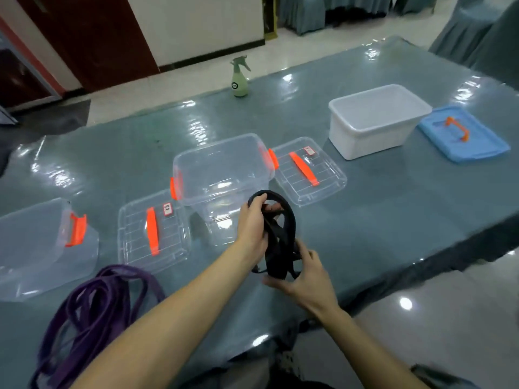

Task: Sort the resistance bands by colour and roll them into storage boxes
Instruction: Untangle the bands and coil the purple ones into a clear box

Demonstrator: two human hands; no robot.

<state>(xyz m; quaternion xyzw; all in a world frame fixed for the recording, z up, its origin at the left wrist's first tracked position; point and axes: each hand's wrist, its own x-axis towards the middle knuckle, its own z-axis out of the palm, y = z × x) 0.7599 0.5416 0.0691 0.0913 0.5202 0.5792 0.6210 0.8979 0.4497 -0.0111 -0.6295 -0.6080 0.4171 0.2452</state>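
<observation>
Both my hands hold a bundle of black resistance bands [280, 237] above the table's near edge. My left hand [252, 226] grips the top loops, fingers curled round them. My right hand [303, 273] grips the bundle's lower end from below. Just beyond stands a clear storage box [222, 164] with orange latches, nothing inside. A second clear box [36, 242] sits at the far left. Purple resistance bands [92, 307] lie in loose loops on the table at the near left. A white box [376, 122] stands at the back right.
Two clear lids with orange handles lie flat, one [153, 234] left of the middle box, one [307, 169] right of it. A blue lid [463, 136] lies beside the white box. A green spray bottle [240, 80] stands at the table's far edge.
</observation>
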